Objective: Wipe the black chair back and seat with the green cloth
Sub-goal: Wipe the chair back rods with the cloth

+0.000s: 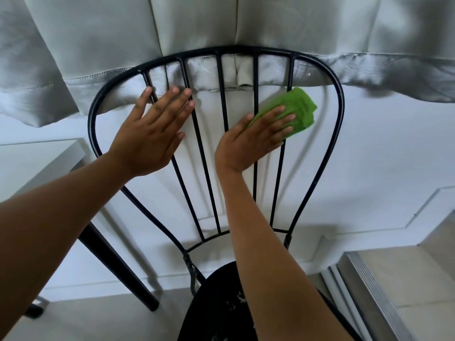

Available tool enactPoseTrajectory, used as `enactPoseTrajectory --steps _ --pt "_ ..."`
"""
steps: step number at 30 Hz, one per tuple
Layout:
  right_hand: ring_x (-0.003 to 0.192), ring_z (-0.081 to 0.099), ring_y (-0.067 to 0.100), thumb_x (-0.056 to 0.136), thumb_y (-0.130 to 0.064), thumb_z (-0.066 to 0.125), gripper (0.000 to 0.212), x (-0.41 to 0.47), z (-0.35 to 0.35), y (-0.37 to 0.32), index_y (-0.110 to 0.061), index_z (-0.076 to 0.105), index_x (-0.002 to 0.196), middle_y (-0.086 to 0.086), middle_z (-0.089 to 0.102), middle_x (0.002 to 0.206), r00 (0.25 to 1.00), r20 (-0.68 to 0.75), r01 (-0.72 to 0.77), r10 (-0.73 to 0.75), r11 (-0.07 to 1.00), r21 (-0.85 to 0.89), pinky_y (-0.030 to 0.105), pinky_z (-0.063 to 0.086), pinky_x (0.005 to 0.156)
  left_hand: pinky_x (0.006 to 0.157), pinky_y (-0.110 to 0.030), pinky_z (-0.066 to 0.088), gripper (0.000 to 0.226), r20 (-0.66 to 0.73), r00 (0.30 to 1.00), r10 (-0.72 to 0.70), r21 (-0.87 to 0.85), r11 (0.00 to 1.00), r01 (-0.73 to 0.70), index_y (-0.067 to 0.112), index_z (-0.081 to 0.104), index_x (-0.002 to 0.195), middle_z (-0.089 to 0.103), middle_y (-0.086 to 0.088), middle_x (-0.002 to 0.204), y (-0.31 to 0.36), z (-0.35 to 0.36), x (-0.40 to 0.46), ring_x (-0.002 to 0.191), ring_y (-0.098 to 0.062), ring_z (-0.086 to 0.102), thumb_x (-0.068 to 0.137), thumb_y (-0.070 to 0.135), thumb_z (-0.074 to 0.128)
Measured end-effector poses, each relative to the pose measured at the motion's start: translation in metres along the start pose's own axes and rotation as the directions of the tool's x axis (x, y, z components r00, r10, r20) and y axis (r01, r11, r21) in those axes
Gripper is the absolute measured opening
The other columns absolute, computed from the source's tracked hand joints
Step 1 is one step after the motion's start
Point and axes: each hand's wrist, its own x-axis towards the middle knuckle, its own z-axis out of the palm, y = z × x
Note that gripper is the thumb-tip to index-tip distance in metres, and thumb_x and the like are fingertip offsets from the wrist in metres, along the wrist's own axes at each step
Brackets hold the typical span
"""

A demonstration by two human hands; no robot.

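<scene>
A black metal chair stands before me; its curved back (91, 112) has several thin upright bars. The round black seat (216, 303) lies at the bottom middle, with pale specks on it. My right hand (253, 141) presses a crumpled green cloth (295, 112) flat against the bars on the right side of the back. My left hand (152, 134) lies flat with fingers spread on the bars at the upper left, holding nothing.
A grey curtain (221, 25) hangs behind the chair against a white wall (381, 153). A white table (41, 158) with a black leg (118, 267) stands at the left. A sliding-door track (369, 291) runs along the tiled floor at the lower right.
</scene>
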Motion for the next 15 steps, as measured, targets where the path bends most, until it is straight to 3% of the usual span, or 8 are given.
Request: enactPoseTrajectory --steps 2,4,8,12,15 --pt "0.139 0.018 0.034 0.095 -0.028 0.035 0.056 -0.009 -0.008 0.026 0.001 0.032 0.143 0.026 0.032 0.149 0.979 0.069 0.195 -0.193 0.981 -0.019 0.044 0.017 0.113 0.117 -0.052 0.009 0.057 0.003 1.000 -0.018 -0.007 1.000 0.018 0.006 0.019 0.151 0.018 -0.012 0.159 0.002 -0.001 0.000 0.147 -0.029 0.018 0.100 0.028 0.029" --pt "0.139 0.017 0.034 0.098 -0.032 0.031 0.055 -0.029 -0.018 0.067 -0.002 0.027 0.143 0.026 0.033 0.148 0.959 0.167 0.238 -0.230 0.971 -0.024 0.042 0.013 0.114 0.118 -0.052 0.010 0.057 0.007 0.999 -0.032 -0.012 0.999 0.032 0.006 0.019 0.151 0.019 -0.013 0.158 0.005 -0.002 -0.001 0.147 -0.029 0.019 0.100 0.029 0.030" --pt "0.142 0.013 0.037 0.098 -0.035 0.024 0.059 -0.083 -0.047 0.128 -0.001 0.014 0.146 0.024 0.023 0.152 0.943 0.332 0.062 -0.031 0.995 -0.084 0.051 0.014 0.114 0.118 -0.054 0.013 0.058 0.041 0.999 -0.002 0.003 1.000 0.002 0.005 0.017 0.151 0.017 -0.013 0.159 0.012 -0.001 -0.004 0.147 -0.029 0.019 0.100 0.031 0.028" --pt "0.142 0.010 0.043 0.094 -0.032 0.022 0.063 -0.093 -0.048 0.108 0.002 0.014 0.145 0.027 0.013 0.154 0.912 0.352 -0.207 0.210 0.977 -0.047 0.060 0.015 0.114 0.118 -0.054 0.014 0.058 0.058 0.997 0.052 0.002 0.999 -0.052 0.006 0.020 0.151 0.015 -0.012 0.159 0.018 0.000 -0.013 0.147 -0.027 0.018 0.099 0.032 0.028" --pt "0.142 0.012 0.044 0.094 -0.029 0.028 0.060 -0.060 -0.029 0.062 0.004 0.023 0.145 0.029 0.019 0.152 0.956 0.263 -0.149 0.126 0.986 0.070 0.050 0.008 0.113 0.118 -0.053 0.013 0.058 0.059 0.997 0.057 -0.010 0.998 -0.057 0.006 0.021 0.150 0.013 -0.011 0.159 0.022 0.001 -0.017 0.147 -0.026 0.018 0.099 0.030 0.030"
